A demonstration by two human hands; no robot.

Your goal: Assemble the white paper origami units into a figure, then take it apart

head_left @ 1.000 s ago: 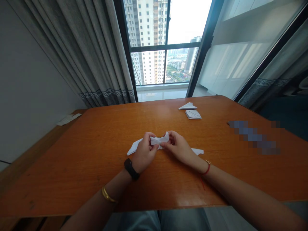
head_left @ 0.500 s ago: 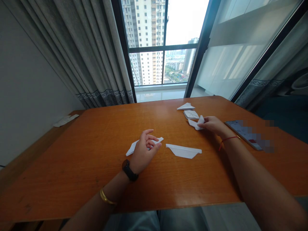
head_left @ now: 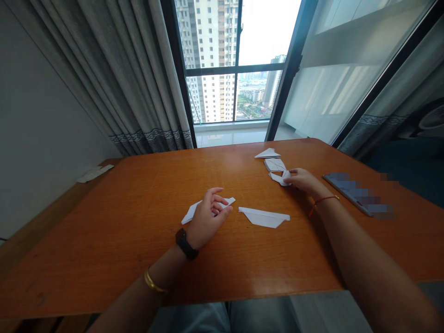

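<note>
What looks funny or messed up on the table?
Nothing looks spilled or torn on the orange-brown wooden table. The small folded white paper at the right hand sits a bit crooked beside the square folded white paper, but that's only slightly untidy. The flat dark-edged slab is partly blurred, so I can't check it.

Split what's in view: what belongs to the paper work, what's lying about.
Apparently in the work:
folded paper in the right hand's fingers: piece, hand
paper beneath the left hand
untouched folded strip
folded square
pointed paper

Probably lying about:
phone, partly blurred
paper on left ledge
</note>
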